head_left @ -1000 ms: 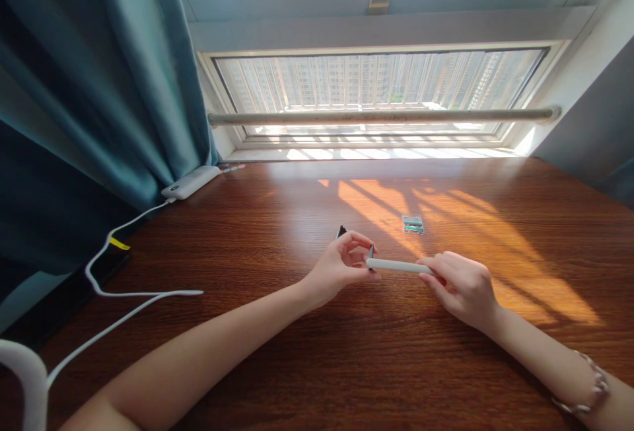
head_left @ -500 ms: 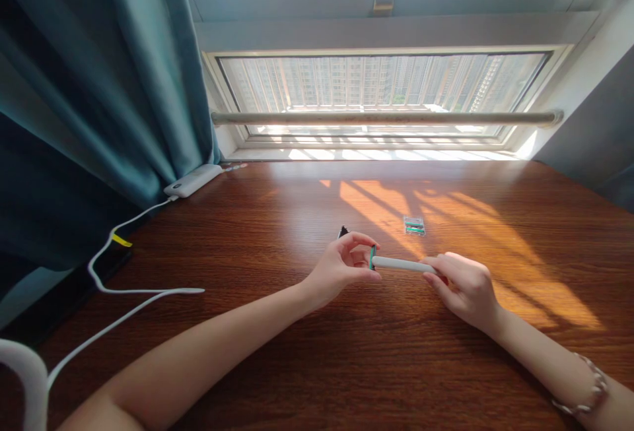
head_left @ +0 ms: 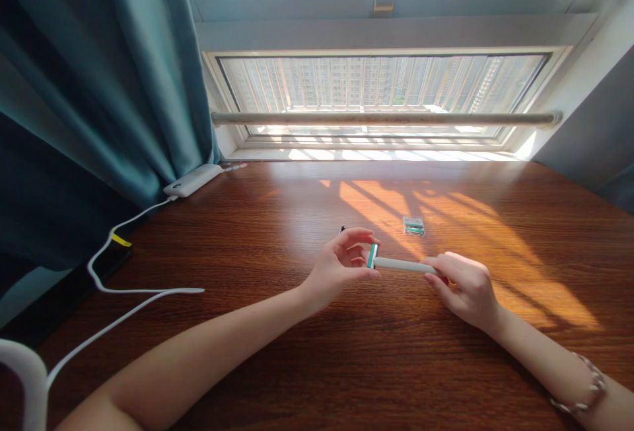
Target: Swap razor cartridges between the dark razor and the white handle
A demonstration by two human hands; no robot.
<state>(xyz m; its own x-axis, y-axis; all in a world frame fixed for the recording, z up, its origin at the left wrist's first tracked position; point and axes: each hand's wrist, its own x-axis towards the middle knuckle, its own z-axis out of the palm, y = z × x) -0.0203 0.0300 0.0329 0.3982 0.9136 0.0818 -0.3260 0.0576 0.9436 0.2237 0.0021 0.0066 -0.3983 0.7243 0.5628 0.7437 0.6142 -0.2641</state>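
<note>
A razor with a pale handle lies level in the air above the table. My right hand is closed round the handle's far right end. At its other end is the razor head, with a green strip. My left hand pinches this head at its top and bottom edges between thumb and fingertips. Beyond the hands, a small clear case with green-striped blade cartridges rests on the table. A small black thing peeks out behind my left hand, mostly hidden.
The brown wooden table reaches back to the window. On the left, a white power bank-like block sits beside the blue curtain, with a white cable trailing from it. A bracelet circles my right wrist.
The razor head has turned, so more of its green and white face shows. My left fingers have shifted slightly, and less of the black thing is visible. My right hand stays in place.
</note>
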